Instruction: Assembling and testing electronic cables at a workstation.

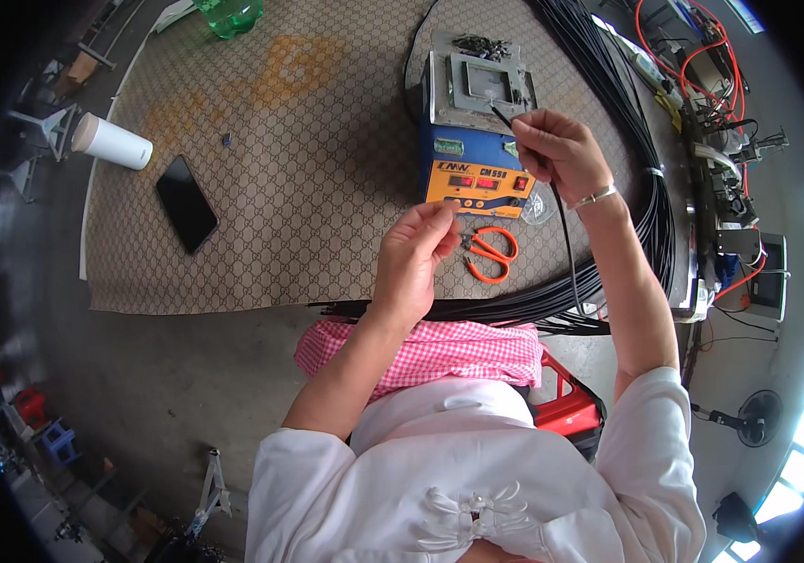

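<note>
My right hand [557, 150] pinches a black cable [568, 246] close to its end. The cable's tip pokes out past my fingers over the metal top of a blue and orange solder pot [463, 132]. From my hand the rest of the cable trails down towards the table's near edge. My left hand [418, 249] is closed, thumb against fingers, in front of the pot's lower left corner; whatever it holds, if anything, is too small to make out. Just right of it lie orange-handled cutters [486, 251].
A thick bundle of black cables [641, 159] curves along the table's right side and near edge. A phone [188, 205], a white cup [113, 143] and a green bottle [231, 13] are on the left. Dark scraps [482, 47] sit behind the pot's basin.
</note>
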A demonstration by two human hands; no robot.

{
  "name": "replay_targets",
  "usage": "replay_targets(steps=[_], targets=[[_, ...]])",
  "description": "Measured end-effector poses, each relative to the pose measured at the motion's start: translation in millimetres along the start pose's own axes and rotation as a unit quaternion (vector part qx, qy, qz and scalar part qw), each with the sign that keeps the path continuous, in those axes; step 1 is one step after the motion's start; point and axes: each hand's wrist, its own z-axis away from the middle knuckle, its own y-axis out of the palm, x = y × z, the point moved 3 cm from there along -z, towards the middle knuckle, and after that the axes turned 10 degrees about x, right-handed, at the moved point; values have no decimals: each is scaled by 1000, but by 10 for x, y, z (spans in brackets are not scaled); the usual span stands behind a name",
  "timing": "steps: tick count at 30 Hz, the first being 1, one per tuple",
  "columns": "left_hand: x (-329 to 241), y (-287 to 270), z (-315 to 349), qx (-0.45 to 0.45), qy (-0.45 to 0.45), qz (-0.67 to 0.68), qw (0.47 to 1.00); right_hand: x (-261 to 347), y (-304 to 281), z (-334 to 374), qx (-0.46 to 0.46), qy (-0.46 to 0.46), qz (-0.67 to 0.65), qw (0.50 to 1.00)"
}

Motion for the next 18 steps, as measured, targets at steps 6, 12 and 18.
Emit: replay_targets(steps=[6,12,18], targets=[[-127,275,-22,8,95,-95,991,-309,351,390,73,-17,-226,971],[-138,447,31,34,146,-71,986,-551,633,585,94,-39,-295,950],[-83,321,112,17,150,-53,987,-615,720,700,70,-43,-275,958]])
